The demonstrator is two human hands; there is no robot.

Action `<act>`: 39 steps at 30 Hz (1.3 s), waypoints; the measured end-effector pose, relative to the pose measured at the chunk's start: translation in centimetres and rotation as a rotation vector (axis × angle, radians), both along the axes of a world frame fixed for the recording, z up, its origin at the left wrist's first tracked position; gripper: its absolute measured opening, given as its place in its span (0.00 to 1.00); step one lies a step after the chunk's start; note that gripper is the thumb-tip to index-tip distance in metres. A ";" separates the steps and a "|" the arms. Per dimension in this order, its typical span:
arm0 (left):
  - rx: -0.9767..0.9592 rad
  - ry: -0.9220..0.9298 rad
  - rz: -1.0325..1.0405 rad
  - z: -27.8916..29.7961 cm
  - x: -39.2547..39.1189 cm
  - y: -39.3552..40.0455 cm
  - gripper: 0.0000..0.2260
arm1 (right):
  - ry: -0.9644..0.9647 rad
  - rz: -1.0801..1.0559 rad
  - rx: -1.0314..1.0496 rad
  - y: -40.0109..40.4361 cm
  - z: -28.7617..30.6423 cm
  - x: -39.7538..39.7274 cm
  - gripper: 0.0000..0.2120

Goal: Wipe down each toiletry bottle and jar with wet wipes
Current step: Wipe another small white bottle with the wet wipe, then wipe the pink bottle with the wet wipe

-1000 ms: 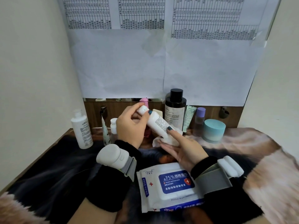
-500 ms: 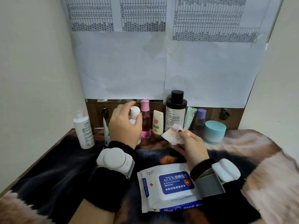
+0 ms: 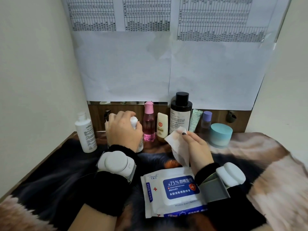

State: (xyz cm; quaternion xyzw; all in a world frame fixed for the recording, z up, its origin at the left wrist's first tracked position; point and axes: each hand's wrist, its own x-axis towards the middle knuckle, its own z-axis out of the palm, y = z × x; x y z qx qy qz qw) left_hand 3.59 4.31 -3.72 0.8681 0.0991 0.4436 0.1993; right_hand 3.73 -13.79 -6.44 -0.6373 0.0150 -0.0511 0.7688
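Observation:
My left hand (image 3: 122, 130) wraps a small white bottle (image 3: 134, 121) that stands upright on the table, left of a pink bottle (image 3: 148, 124). My right hand (image 3: 195, 145) pinches a crumpled wet wipe (image 3: 177, 144) in front of a cream tube (image 3: 162, 127) and a dark bottle with a black cap (image 3: 180, 112). Further right stand a green tube (image 3: 195, 120), a purple-capped bottle (image 3: 206, 121) and a teal jar (image 3: 220, 134). A tall white bottle (image 3: 85, 132) stands at the far left. The wet-wipe pack (image 3: 173, 190) lies near me.
The table is covered by a furry dark-and-tan cloth (image 3: 250, 155). Walls close in on the left and right, and paper sheets (image 3: 166, 64) hang on the back wall above a wooden panel (image 3: 220, 115). Something white behind my left hand is mostly hidden.
The small white bottle went from being wiped, tilted between both hands, to standing upright at the row. My right hand drew back to the right with the wipe.

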 end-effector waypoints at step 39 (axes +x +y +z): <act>0.235 0.285 -0.172 5.1 3.4 -2.5 0.10 | -0.027 -0.018 0.086 -0.3 -0.9 1.4 0.11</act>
